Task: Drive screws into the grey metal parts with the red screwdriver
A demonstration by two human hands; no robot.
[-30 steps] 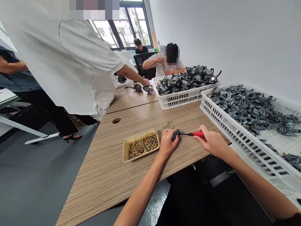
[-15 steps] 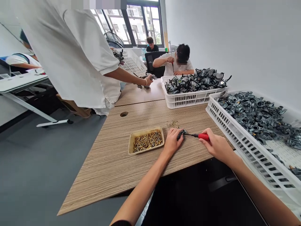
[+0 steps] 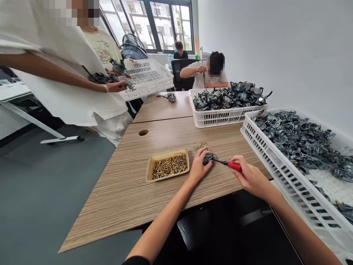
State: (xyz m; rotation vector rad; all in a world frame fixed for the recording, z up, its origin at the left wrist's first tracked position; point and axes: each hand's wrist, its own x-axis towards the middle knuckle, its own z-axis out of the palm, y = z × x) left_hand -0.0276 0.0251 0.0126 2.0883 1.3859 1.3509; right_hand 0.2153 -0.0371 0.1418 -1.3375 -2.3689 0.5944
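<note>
My left hand (image 3: 200, 165) is closed round a small dark grey metal part (image 3: 209, 158), which looks like a carburetor body, and holds it down on the table. In my right hand (image 3: 250, 176) is a screwdriver (image 3: 234, 166) with a red handle and black shaft. Its shaft points left and its tip meets the part; the exact contact is too small to make out. Just beyond my left hand lies a small pile of brass pieces (image 3: 200, 145). Left of that hand stands a beige tray (image 3: 148, 173) filled with similar brass jets or screws.
White crates (image 3: 212, 121) of carburetors stand at the back and right (image 3: 278, 162). A carburetor (image 3: 170, 97) lies on the far table. One co-worker (image 3: 204, 73) sits opposite; another (image 3: 71, 73) stands at left holding parts beside a white crate (image 3: 149, 86). The table has a round hole (image 3: 143, 132).
The standing co-worker has drawn back left, lifting parts from the far table and leaving one carburetor there. Another person shows behind. My hands keep their holds; the screwdriver slants slightly more.
</note>
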